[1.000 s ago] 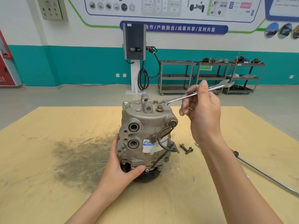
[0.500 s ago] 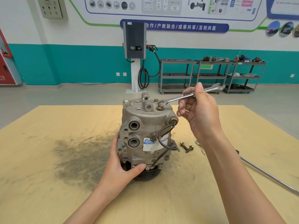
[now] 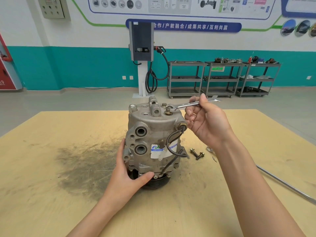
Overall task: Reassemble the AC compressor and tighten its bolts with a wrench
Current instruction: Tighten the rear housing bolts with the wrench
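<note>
Standing upright on its black grooved pulley, the grey cast-aluminium AC compressor [image 3: 153, 142] sat near the middle of the pale plywood table [image 3: 42, 194], beside a dark sooty smear [image 3: 82, 165] on the wood. The person's left hand [image 3: 127, 175] cupped the lower housing — thumb hooked across the front just above the pulley, the other fingers wrapped round the far left side and mostly hidden. The right hand [image 3: 206, 122] pinched the shank of a slim silver open-ended wrench [image 3: 191, 104] between thumb and curled fingers, holding it almost level above the compressor's top. The wrench's open end sat on a brass-collared bolt [image 3: 168, 111] standing proud of the top plate, just left of those fingers. A second bolt head [image 3: 163, 105] showed behind it. Two loose flanged bolts [image 3: 196, 153] lay crossed on the table to the compressor's right — near a long steel bar [image 3: 287, 185] running off the edge.
</note>
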The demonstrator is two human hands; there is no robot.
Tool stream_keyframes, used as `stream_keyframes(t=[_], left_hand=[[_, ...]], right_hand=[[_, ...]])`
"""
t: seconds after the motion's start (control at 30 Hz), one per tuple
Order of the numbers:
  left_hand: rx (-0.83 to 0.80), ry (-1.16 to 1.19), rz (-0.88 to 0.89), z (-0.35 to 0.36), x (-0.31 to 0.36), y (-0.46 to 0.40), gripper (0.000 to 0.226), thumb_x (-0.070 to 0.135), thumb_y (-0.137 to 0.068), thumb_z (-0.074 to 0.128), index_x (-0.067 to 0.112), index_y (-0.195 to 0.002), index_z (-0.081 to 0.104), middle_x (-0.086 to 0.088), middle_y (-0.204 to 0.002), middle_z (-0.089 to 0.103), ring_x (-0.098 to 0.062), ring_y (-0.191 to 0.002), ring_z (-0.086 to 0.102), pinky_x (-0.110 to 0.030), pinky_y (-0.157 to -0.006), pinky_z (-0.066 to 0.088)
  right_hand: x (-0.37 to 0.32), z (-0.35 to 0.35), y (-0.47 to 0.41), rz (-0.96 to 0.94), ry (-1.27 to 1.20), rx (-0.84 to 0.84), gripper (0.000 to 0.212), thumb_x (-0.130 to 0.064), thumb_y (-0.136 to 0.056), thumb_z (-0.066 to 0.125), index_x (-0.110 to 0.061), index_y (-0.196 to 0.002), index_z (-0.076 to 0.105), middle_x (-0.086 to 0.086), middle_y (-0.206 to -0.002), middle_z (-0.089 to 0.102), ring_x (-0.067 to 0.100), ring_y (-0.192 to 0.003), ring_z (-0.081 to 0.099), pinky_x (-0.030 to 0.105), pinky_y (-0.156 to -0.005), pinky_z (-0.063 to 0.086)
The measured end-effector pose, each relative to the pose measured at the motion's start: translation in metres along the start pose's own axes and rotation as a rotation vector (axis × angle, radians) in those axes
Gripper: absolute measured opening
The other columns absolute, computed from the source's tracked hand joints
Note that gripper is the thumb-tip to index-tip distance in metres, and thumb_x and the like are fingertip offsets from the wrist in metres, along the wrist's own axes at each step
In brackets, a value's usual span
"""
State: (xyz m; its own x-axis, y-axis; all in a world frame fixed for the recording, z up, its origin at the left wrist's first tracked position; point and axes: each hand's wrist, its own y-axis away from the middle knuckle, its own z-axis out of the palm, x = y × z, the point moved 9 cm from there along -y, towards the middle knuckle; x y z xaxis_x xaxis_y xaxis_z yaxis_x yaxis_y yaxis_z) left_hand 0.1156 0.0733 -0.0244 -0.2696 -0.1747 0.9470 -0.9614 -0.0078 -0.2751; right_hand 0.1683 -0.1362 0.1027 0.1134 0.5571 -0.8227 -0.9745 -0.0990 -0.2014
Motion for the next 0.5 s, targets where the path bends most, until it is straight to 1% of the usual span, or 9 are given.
stream_keyframes(t=[0.13,0.23,0.37,0.43,0.5], left_hand=[[0.001,0.0,-0.001,-0.0004,0.0005,-0.0003,0.104,0.054,-0.05,0.079,0.066,-0.123,0.005,0.032,-0.133,0.043,0.03,-0.111,0.043,0.009,-0.081,0.031],[0.0,-0.003,0.0,-0.0006,0.0,-0.0004,0.104,0.051,-0.053,0.08,0.068,-0.122,0.004,0.034,-0.131,0.043,0.03,-0.111,0.043,0.009,-0.081,0.031],[-0.001,0.005,0.001,-0.0003,-0.0003,-0.0004,0.103,0.05,-0.053,0.08,0.067,-0.122,0.005,0.037,-0.128,0.045,0.029,-0.109,0.044,0.009,-0.081,0.031],[-0.001,0.011,0.004,-0.0002,-0.0009,-0.0002,0.103,0.049,-0.052,0.079,0.065,-0.123,0.007,0.04,-0.125,0.047,0.029,-0.11,0.045,0.008,-0.081,0.032],[0.0,0.007,0.013,-0.0001,-0.0015,-0.0003,0.102,0.047,-0.053,0.08,0.064,-0.124,0.009,0.046,-0.118,0.049,0.029,-0.11,0.045,0.008,-0.081,0.032]], right_hand=[[0.0032,-0.0022,-0.0023,-0.004,-0.043,0.015,0.035,-0.033,-0.106,0.031,-0.009,-0.092,0.052,0.005,-0.055,0.056,0.013,-0.044,0.052,0.021,-0.043,0.045],[0.0004,-0.0058,-0.0031,-0.04,-0.03,0.035,0.036,-0.035,-0.106,0.031,-0.009,-0.092,0.053,0.005,-0.056,0.056,0.013,-0.045,0.052,0.023,-0.045,0.046],[0.0021,-0.0073,-0.0033,-0.017,-0.013,0.03,0.037,-0.034,-0.106,0.031,-0.009,-0.091,0.054,0.005,-0.056,0.057,0.013,-0.045,0.051,0.024,-0.044,0.047],[0.0045,-0.0077,-0.0037,0.007,-0.014,0.029,0.036,-0.034,-0.106,0.032,-0.009,-0.091,0.055,0.005,-0.056,0.057,0.012,-0.044,0.051,0.023,-0.043,0.046],[0.0064,-0.0083,-0.004,0.031,-0.022,0.023,0.035,-0.033,-0.106,0.033,-0.009,-0.092,0.055,0.005,-0.056,0.057,0.012,-0.044,0.05,0.022,-0.043,0.047]])
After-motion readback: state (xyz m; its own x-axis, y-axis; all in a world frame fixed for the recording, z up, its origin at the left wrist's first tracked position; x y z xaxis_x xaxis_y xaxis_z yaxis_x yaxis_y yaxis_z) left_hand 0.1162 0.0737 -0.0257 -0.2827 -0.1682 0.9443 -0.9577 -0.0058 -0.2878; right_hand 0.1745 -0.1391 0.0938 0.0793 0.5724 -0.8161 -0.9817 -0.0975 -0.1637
